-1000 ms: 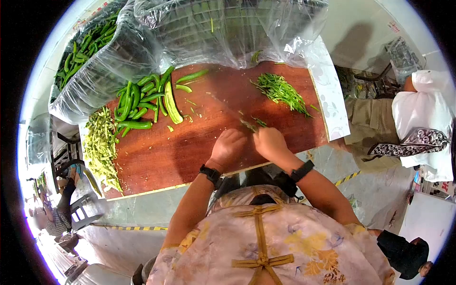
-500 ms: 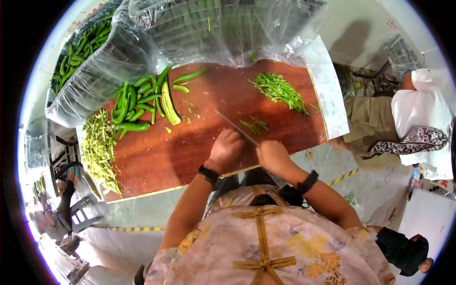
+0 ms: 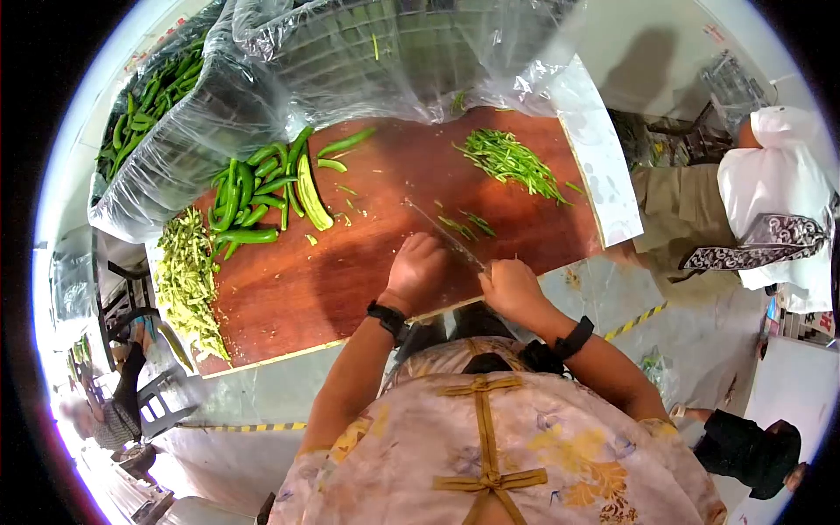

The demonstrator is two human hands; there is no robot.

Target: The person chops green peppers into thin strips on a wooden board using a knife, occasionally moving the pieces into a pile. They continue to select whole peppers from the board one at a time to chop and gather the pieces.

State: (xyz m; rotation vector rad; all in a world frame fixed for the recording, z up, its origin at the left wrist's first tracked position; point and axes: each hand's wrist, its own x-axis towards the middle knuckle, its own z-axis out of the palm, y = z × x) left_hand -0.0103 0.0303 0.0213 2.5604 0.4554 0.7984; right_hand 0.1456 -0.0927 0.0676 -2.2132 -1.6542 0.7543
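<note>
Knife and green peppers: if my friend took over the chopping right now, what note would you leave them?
Right hand grips the knife, blade angled over the wooden board.
Left hand is curled beside the blade; whether it holds anything is hidden.
Done: sliced pepper strips piled far right, seed scraps along the left edge.
To cut: whole green peppers heaped far left.
</note>
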